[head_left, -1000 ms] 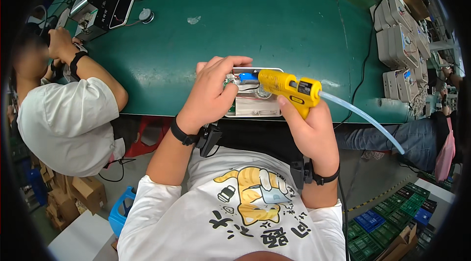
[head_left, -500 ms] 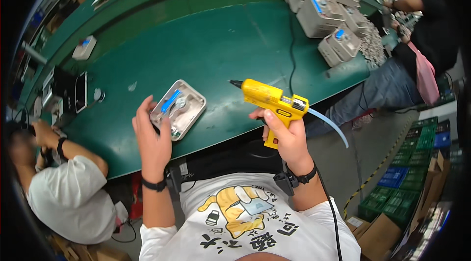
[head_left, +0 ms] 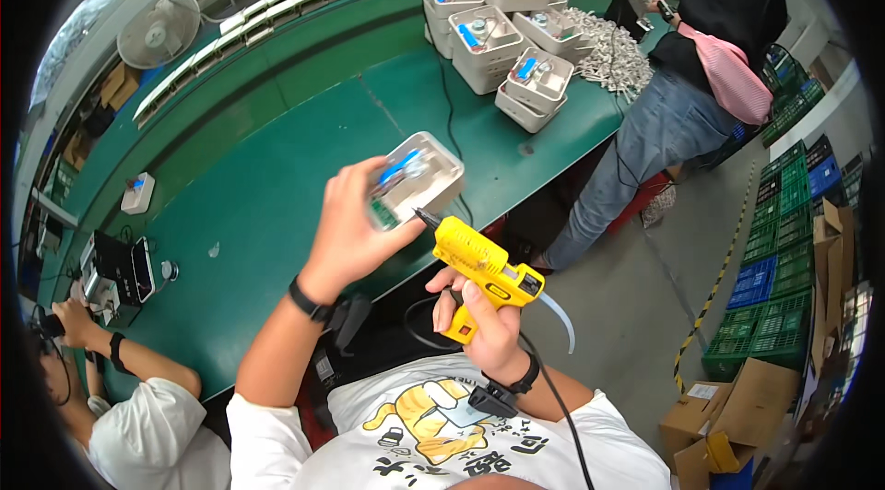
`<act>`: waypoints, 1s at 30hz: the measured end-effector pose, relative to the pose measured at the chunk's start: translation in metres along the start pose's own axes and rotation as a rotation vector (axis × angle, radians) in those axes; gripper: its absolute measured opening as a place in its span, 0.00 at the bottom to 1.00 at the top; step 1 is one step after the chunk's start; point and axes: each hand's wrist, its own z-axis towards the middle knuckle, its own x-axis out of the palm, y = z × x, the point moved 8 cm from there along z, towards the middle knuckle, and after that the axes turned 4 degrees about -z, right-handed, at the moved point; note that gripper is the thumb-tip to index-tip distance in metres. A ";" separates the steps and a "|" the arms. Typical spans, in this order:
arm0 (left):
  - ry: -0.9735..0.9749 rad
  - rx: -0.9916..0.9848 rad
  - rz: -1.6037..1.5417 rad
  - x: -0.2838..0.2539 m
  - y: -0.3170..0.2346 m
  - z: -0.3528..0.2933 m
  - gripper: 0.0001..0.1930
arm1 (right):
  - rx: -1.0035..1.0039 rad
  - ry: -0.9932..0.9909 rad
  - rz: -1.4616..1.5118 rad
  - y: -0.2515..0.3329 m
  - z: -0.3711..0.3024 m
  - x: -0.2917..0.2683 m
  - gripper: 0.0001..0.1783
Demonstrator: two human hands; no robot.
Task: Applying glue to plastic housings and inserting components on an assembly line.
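Note:
My left hand (head_left: 350, 227) grips the left side of a white plastic housing (head_left: 440, 188), thumb along the near side, fingers at the far side. Inside the housing lie a blue cylinder (head_left: 398, 167), a round silvery part and thin wires. A green piece shows at its near left corner, partly hidden by my hand. My right hand (head_left: 490, 329) is wrapped round the handle of a yellow glue gun (head_left: 475, 252). The gun's dark nozzle points up and left, close to the housing's near edge; whether they touch I cannot tell. A pale glue stick (head_left: 560, 319) sticks out behind.
Stacked white housings (head_left: 489, 47) stand at the far right of the green table (head_left: 267, 177), beside a heap of small pale parts (head_left: 608, 52). One more housing (head_left: 138, 193) lies far left. Co-workers are at left and far right. The gun's cord hangs by my right arm.
My left hand has closed on the housing and moved it right and away from me. The glue gun has come left, its nozzle now close to the housing. The whole view has shifted.

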 end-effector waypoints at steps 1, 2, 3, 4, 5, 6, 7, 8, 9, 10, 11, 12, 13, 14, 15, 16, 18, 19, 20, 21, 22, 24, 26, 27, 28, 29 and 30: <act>-0.010 0.048 -0.025 0.014 -0.011 0.017 0.45 | -0.027 -0.004 0.009 0.005 -0.003 -0.001 0.12; -0.020 0.096 -0.049 0.028 -0.024 0.035 0.45 | -0.055 -0.008 0.019 0.011 -0.005 -0.001 0.12; -0.040 0.173 -0.062 0.045 -0.037 0.054 0.45 | -0.073 -0.008 0.014 0.016 -0.005 -0.002 0.12; -0.061 0.248 -0.072 0.060 -0.051 0.073 0.45 | -0.136 -0.024 0.037 0.025 -0.006 -0.005 0.12; -0.075 0.280 -0.087 0.078 -0.065 0.094 0.44 | -0.202 -0.050 0.053 0.034 -0.009 -0.010 0.12; -0.094 0.305 -0.096 0.091 -0.079 0.112 0.44 | -0.261 -0.069 0.073 0.042 -0.014 -0.012 0.12; -0.095 0.317 -0.104 0.106 -0.090 0.131 0.44 | -0.273 -0.071 0.066 0.046 -0.017 -0.011 0.12; -0.152 0.297 -0.073 0.115 -0.097 0.149 0.45 | -0.301 -0.084 0.003 0.050 -0.021 -0.008 0.12; -0.216 0.272 -0.039 0.120 -0.099 0.165 0.45 | -0.326 -0.090 -0.061 0.054 -0.023 -0.005 0.12; -0.221 0.286 -0.051 0.131 -0.102 0.180 0.45 | -0.357 -0.102 -0.127 0.059 -0.025 -0.005 0.13; -0.223 0.231 -0.001 0.142 -0.098 0.195 0.45 | -0.370 -0.100 -0.138 0.062 -0.027 -0.007 0.13; -0.230 0.169 0.057 0.150 -0.089 0.208 0.45 | -0.398 -0.124 -0.129 0.063 -0.030 -0.012 0.12; -0.229 0.112 0.105 0.158 -0.089 0.215 0.45 | -0.431 -0.158 -0.126 0.066 -0.034 -0.019 0.12; -0.235 0.118 0.098 0.162 -0.090 0.218 0.45 | -0.459 -0.187 -0.119 0.070 -0.037 -0.025 0.12; -0.246 0.152 0.083 0.165 -0.093 0.215 0.45 | -0.469 -0.189 -0.124 0.073 -0.037 -0.029 0.12; -0.259 0.181 0.073 0.165 -0.093 0.212 0.45 | -0.494 -0.230 -0.121 0.079 -0.040 -0.038 0.12; -0.265 0.218 0.057 0.161 -0.093 0.203 0.45 | -0.546 -0.323 -0.113 0.085 -0.042 -0.051 0.11; -0.271 0.288 0.032 0.157 -0.095 0.197 0.43 | -0.546 -0.324 -0.111 0.084 -0.039 -0.052 0.11; -0.279 0.353 0.011 0.148 -0.096 0.189 0.42 | -0.535 -0.336 -0.121 0.083 -0.036 -0.053 0.11; -0.288 0.413 -0.006 0.138 -0.096 0.179 0.40 | -0.520 -0.346 -0.128 0.081 -0.032 -0.055 0.11; -0.311 0.384 0.034 0.113 -0.081 0.165 0.40 | -0.486 -0.322 -0.119 0.075 -0.025 -0.051 0.11; -0.228 0.433 0.033 0.081 -0.066 0.135 0.35 | -0.455 -0.347 -0.130 0.069 -0.021 -0.057 0.11; -0.251 0.386 0.106 0.041 -0.031 0.114 0.33 | -0.410 -0.377 -0.146 0.057 -0.012 -0.061 0.11; -0.199 0.312 0.148 0.030 -0.003 0.108 0.31 | -0.358 -0.298 -0.122 0.047 -0.005 -0.060 0.11; -0.152 0.233 0.184 0.018 0.028 0.100 0.30 | -0.338 -0.337 -0.164 0.043 -0.001 -0.071 0.11; -0.096 0.153 0.211 0.006 0.061 0.090 0.28 | -0.320 -0.383 -0.208 0.037 0.005 -0.078 0.11; -0.136 0.093 0.261 -0.021 0.097 0.079 0.28 | -0.273 -0.313 -0.182 0.020 0.020 -0.070 0.11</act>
